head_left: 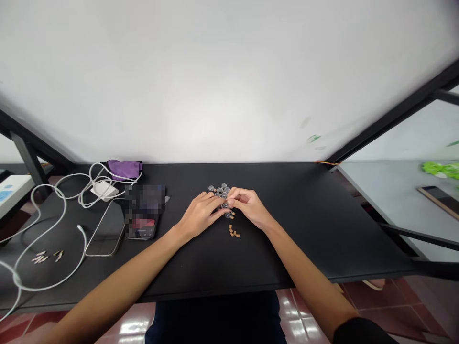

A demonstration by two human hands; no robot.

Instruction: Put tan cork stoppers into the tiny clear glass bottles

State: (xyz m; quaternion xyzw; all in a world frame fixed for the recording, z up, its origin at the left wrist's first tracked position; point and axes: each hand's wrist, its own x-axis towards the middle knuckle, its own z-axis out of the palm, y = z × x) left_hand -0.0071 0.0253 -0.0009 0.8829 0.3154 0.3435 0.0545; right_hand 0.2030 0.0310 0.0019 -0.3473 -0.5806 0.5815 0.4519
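Note:
A cluster of small clear round bottles point(219, 190) lies on the black table point(287, 248), some with a bit of brown cork. My left hand point(201, 213) reaches in from the left, its thumb and index finger closed around one clear bottle point(225, 205). From the right, my right hand point(250, 205) meets it with thumb and index pinched together; what they grip is too small and hidden to name. Another bottle point(228, 215) sits just below the fingertips. Nearer to me, several small brown corks point(234, 233) are scattered loose.
To the left lie a black phone point(143, 224), a second phone point(106, 231), a white charger point(104, 189), a looping white cable point(53, 288) and a purple pouch point(125, 169). Several tiny pieces point(39, 258) rest further left. A white wall point(215, 86) stands behind the table.

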